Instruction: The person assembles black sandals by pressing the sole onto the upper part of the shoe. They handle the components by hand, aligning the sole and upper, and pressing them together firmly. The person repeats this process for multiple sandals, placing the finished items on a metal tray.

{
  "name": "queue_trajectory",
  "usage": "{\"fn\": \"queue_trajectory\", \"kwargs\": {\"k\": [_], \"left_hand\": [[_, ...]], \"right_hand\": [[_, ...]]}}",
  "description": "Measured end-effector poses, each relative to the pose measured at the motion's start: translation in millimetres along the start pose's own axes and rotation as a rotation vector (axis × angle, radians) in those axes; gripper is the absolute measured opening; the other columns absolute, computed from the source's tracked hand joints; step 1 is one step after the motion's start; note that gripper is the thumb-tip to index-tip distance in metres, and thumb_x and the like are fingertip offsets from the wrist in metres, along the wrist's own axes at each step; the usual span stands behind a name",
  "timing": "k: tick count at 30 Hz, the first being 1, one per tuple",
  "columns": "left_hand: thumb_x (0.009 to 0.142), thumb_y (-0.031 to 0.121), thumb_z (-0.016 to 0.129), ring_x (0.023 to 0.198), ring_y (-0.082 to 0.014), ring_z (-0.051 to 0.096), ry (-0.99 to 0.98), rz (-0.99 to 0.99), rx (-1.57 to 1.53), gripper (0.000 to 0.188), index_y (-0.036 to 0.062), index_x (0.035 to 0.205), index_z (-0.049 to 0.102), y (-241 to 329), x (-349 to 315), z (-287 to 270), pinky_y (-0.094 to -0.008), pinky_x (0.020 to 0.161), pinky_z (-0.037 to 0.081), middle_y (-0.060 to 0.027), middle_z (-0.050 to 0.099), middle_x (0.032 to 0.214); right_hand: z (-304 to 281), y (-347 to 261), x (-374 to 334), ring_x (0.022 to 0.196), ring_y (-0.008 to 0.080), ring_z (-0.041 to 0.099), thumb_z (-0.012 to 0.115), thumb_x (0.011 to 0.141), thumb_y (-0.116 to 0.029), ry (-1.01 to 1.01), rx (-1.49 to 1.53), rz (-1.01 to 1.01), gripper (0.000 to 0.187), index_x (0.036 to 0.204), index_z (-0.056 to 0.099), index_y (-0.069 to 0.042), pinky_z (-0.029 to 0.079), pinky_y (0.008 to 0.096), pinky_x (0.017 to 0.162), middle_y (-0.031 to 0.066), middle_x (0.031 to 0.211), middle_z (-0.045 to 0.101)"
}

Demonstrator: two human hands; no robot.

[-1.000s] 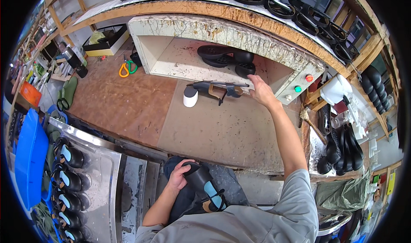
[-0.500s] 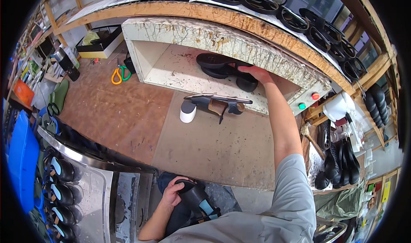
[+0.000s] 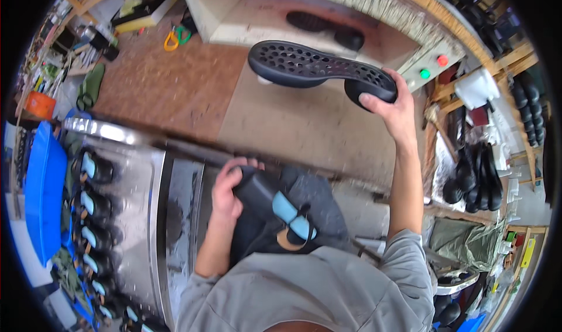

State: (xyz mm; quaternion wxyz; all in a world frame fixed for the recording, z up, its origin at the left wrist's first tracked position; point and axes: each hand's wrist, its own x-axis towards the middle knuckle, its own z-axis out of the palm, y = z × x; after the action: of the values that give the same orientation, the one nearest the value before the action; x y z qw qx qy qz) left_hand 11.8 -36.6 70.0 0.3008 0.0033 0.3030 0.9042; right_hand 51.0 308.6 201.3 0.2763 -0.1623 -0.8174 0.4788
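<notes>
My right hand [image 3: 397, 112] is closed around the heel end of a black shoe sole [image 3: 310, 63], lifted in front of the white box. The sole's upper side shows, full of honeycomb-like holes. Low at the bench's near edge, my left hand [image 3: 225, 194] grips the end of a black shoe last [image 3: 257, 187]. Light blue patches and a tan strap show farther along it, above my lap. A second dark sole [image 3: 307, 21] lies inside the scuffed white box [image 3: 225, 17]. Behind the lifted sole only a bit of a white object [image 3: 264, 81] peeks out.
Green and red buttons [image 3: 425, 73] sit on the box's right side. Orange-and-green-handled scissors [image 3: 171, 41] lie on the brown bench [image 3: 175, 86]. To the left, several black lasts with blue patches [image 3: 96, 203] line a metal surface [image 3: 137, 215]. Black soles [image 3: 483, 180] stand at the right.
My right hand has drawn a sole out of the white box and brought it nearer, over the bench. My left hand still grips the last. The view has shifted downward.
</notes>
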Motion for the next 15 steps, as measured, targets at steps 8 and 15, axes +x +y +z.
{"fn": "queue_trajectory", "kwargs": {"k": [8,15], "left_hand": [[0.086,0.011,0.055,0.113,-0.0411,0.054,-0.247,-0.051,0.130,0.031,-0.0032,0.113,0.053,61.5,-32.2,83.0,-0.0503,0.096,0.046,-0.0235,0.058,0.112],[0.097,0.025,0.045,0.113,-0.0334,0.056,-0.365,-0.093,0.160,0.036,-0.0038,0.118,0.053,36.5,-13.3,84.0,-0.0429,0.098,0.043,-0.0229,0.058,0.117]], "right_hand": [[76.3,31.2,-137.2,0.121,0.0312,0.046,0.077,0.074,-0.033,0.013,-0.497,-0.294,0.074,0.128,0.044,0.005,0.038,0.0427,0.100,0.0224,0.125,0.050],[70.9,-10.1,-219.3,0.102,0.0277,0.063,0.063,0.090,-0.032,-0.795,1.011,0.677,0.058,0.130,0.043,0.004,0.049,0.0354,0.090,0.0171,0.121,0.057]]}}
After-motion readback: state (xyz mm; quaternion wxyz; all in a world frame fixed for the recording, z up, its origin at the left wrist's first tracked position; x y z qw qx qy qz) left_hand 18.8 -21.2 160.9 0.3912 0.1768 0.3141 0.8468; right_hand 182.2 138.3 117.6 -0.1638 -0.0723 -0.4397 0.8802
